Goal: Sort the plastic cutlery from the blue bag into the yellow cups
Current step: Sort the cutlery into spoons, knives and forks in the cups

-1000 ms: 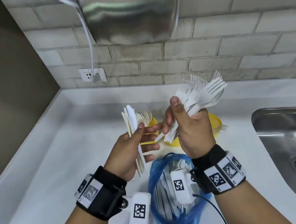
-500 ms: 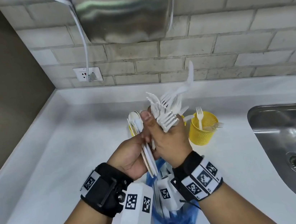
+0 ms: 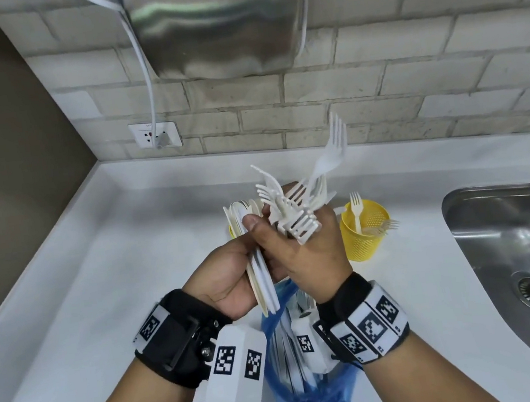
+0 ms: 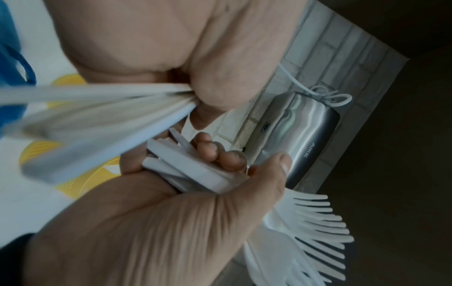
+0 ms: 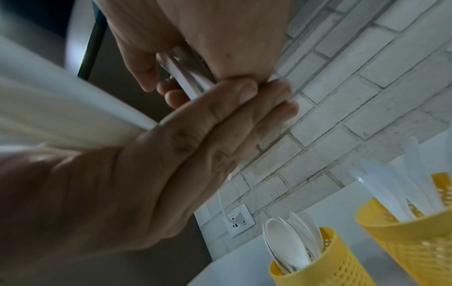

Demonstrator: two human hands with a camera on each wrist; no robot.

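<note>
My left hand (image 3: pixel 226 273) grips an upright stack of white cutlery (image 3: pixel 262 278) above the blue bag (image 3: pixel 316 396), which holds more white pieces. My right hand (image 3: pixel 308 256) grips a fanned bundle of white forks (image 3: pixel 295 210), and its thumb presses against the left hand's stack. A yellow cup (image 3: pixel 368 238) with forks stands just right of the hands. In the right wrist view, a yellow cup (image 5: pixel 318 261) holds spoons and another yellow cup (image 5: pixel 415 232) holds knives. The left wrist view shows the fork tines (image 4: pixel 318 232) sticking out of the right fist.
A steel sink (image 3: pixel 518 268) is set into the white counter (image 3: pixel 102 306) at the right. A steel hand dryer (image 3: pixel 216 21) hangs on the brick wall above, its cable plugged into a socket (image 3: pixel 155 135). A dark wall bounds the left side.
The right hand with the forks has moved left and down until it meets the left hand's stack. The hands were apart one second ago. Little has moved in the last half second.
</note>
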